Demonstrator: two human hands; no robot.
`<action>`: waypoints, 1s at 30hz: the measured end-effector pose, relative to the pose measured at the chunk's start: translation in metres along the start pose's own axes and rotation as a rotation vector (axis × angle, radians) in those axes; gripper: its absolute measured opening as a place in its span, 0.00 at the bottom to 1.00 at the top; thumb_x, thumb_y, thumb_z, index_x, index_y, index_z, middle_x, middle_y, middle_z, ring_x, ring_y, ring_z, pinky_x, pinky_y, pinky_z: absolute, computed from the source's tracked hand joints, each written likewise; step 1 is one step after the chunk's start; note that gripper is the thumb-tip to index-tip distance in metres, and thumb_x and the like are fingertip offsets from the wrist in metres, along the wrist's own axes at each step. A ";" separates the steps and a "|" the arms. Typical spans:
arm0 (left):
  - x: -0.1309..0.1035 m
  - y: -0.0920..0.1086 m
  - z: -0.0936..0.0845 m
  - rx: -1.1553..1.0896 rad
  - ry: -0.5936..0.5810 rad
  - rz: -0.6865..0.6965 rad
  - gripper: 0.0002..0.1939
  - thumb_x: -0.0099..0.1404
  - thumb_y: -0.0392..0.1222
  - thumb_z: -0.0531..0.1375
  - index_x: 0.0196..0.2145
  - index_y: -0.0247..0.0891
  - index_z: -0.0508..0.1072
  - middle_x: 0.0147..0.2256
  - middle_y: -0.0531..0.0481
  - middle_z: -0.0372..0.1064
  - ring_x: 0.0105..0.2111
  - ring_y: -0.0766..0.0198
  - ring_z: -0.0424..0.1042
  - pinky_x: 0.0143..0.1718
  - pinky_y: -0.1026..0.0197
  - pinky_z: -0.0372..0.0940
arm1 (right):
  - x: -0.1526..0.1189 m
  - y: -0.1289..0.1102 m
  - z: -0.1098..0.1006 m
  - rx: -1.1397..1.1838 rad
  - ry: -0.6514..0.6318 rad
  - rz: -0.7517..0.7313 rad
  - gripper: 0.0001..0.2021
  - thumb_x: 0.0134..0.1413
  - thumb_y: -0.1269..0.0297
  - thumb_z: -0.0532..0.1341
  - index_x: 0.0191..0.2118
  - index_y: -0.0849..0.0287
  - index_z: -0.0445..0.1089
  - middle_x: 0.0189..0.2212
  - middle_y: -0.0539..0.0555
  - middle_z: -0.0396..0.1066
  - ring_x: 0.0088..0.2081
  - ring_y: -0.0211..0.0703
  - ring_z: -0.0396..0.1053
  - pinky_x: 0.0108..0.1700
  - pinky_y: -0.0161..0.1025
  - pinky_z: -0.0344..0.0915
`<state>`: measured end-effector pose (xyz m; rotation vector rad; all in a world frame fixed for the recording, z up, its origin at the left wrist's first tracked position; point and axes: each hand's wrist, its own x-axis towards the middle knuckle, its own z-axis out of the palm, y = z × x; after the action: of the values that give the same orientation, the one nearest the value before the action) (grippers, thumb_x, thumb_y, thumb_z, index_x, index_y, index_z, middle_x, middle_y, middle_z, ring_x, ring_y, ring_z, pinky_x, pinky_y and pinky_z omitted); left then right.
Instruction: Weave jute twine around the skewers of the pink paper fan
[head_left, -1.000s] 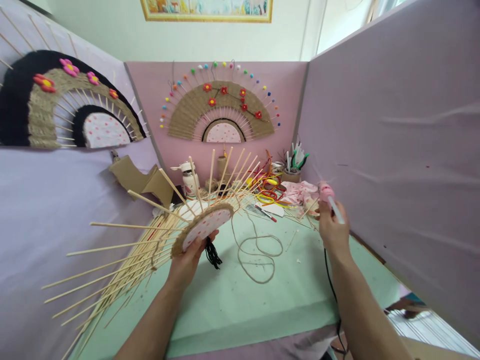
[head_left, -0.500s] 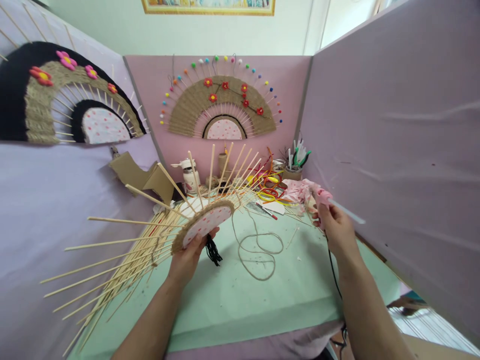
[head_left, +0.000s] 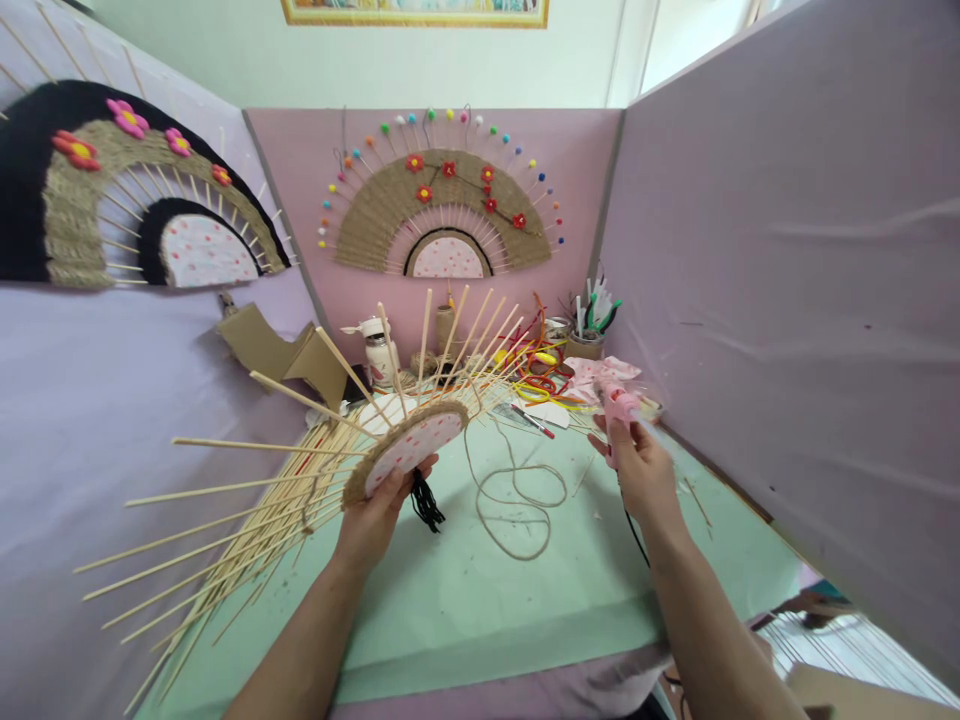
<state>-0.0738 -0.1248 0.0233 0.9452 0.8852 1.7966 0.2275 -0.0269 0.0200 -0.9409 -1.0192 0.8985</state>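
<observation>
My left hand [head_left: 382, 505] grips a half-round fan base [head_left: 416, 455] by its straight lower edge, thumb on the front. White fabric with pink dots covers the base, and brown twine borders its curve. Thin wooden sticks [head_left: 296, 402] radiate from it. A black tassel [head_left: 427, 502] hangs beside my fingers. My right hand [head_left: 637, 460] is wrapped round a pink glue gun [head_left: 619, 402], held above the table's right side, with a black cord running down. Loose twine [head_left: 525, 505], joined to the base's border, lies looped on the table between my hands.
A bundle of sticks [head_left: 247, 545] lies at the left of the green table [head_left: 480, 620]. Along the back stand a white bottle [head_left: 379, 355], colourful pipe cleaners [head_left: 536, 375] and a jar of tools [head_left: 589, 340]. A red-tipped pen [head_left: 532, 422] lies nearer. Finished fans [head_left: 450, 215] hang on the partitions.
My right hand has moved left with the glue gun, and the gun's angle has turned. The left hand and the fan base have barely moved.
</observation>
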 end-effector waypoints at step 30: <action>-0.004 -0.002 -0.003 -0.016 -0.068 -0.054 0.19 0.56 0.45 0.67 0.44 0.35 0.75 0.41 0.41 0.78 0.44 0.46 0.76 0.51 0.43 0.67 | -0.076 -0.040 0.047 -0.028 -0.341 -0.171 0.20 0.61 0.49 0.53 0.42 0.61 0.72 0.29 0.54 0.68 0.23 0.36 0.57 0.22 0.35 0.55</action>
<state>-0.0740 -0.1281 0.0193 0.9576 0.8454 1.7131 0.1690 -0.1006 0.0472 -0.7230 -1.3845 0.9199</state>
